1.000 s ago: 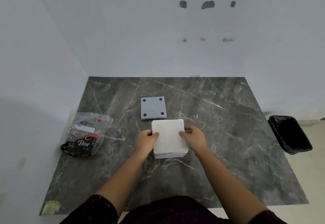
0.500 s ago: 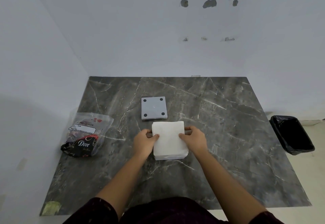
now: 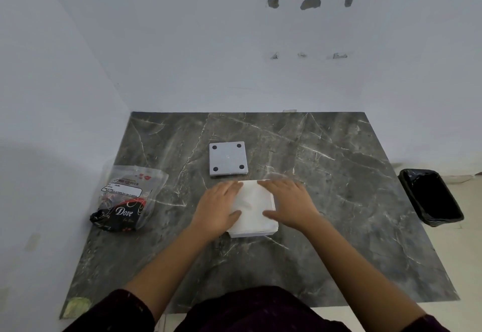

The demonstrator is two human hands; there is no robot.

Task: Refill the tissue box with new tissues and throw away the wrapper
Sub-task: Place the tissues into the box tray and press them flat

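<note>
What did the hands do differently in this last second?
Both hands left the stack's sides: the left hand and right hand now lie flat on the tissues, pressing them into the box. Unmoved: the grey lid, wrapper and bin.

Left hand (image 3: 218,209) and right hand (image 3: 289,205) lie flat on tissue stack (image 3: 254,207); wrapper (image 3: 127,198) lies left on table (image 3: 352,201)
</note>
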